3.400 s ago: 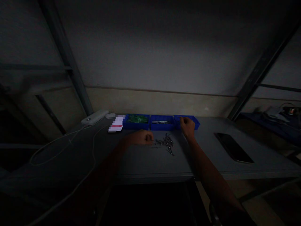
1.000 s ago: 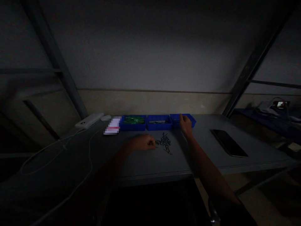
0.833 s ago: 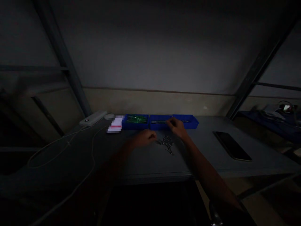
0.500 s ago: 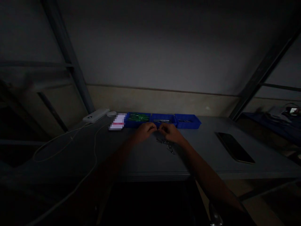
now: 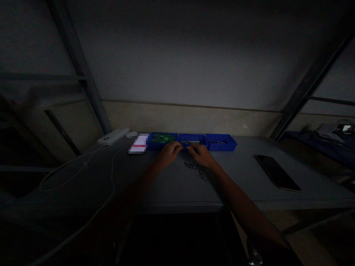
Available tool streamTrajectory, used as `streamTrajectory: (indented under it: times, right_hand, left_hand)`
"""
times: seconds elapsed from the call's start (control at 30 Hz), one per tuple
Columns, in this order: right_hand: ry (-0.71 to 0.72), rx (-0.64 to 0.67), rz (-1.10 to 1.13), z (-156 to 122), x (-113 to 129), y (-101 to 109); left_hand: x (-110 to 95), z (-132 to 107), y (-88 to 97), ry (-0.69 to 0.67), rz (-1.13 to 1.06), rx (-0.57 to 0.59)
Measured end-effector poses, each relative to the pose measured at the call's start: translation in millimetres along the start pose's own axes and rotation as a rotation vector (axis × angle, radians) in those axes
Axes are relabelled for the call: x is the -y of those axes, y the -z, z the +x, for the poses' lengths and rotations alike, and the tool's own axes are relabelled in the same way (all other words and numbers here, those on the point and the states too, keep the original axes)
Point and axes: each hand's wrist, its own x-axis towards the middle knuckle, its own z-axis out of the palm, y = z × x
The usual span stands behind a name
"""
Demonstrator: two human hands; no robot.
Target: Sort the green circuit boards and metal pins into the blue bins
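Observation:
The scene is dim. My left hand and my right hand are close together just in front of the middle blue bin, fingers curled as in a pinch; what they hold is too small and dark to name. A small pile of metal screws lies on the grey table just below my right hand. The left blue bin holds green parts. The right blue bin holds a few dark metal pieces.
A black phone lies flat at the table's right. A white power bank with a white cable sits at the back left, beside a small white and pink card. Metal shelf posts stand at both sides.
My right hand has left the right bin and come left to meet my left hand in front of the middle bin. My left hand has risen from beside the screws toward the bins.

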Motion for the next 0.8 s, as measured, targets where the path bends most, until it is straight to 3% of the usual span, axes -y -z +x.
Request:
streamTrajectory:
  times: [0.2,0.33,0.4,0.5,0.57,0.67,0.8]
  right_hand:
    - [0.017,0.026,0.0,-1.7,6.1,-0.9]
    - [-0.012,-0.038,-0.054,1.3,0.7,3.2]
    - [-0.124,-0.164,-0.096,2.7,-9.5,10.4]
    - [-0.404,-0.43,-0.175,1.0,-32.3,26.9]
    - [-0.557,-0.544,-0.195,-2.7,-47.7,37.5]
    - [-0.647,-0.589,-0.181,-7.0,-61.6,44.1]
    - [-0.558,-0.501,-0.147,-4.1,-56.5,31.8]
  left_hand:
    - [-2.6,0.0,-1.3,0.064,0.034,0.026]
    - [-4.1,-2.7,-0.5,0.105,0.066,0.168]
    - [-3.8,-5.1,0.5,0.091,0.085,0.298]
    - [-5.1,-9.1,2.4,0.029,0.033,0.514]
    - [-7.8,-11.1,3.5,-0.013,0.003,0.595]
    - [-12.4,-12.6,3.8,-0.056,0.024,0.618]
    - [-17.5,-14.5,-0.3,-0.055,0.039,0.585]
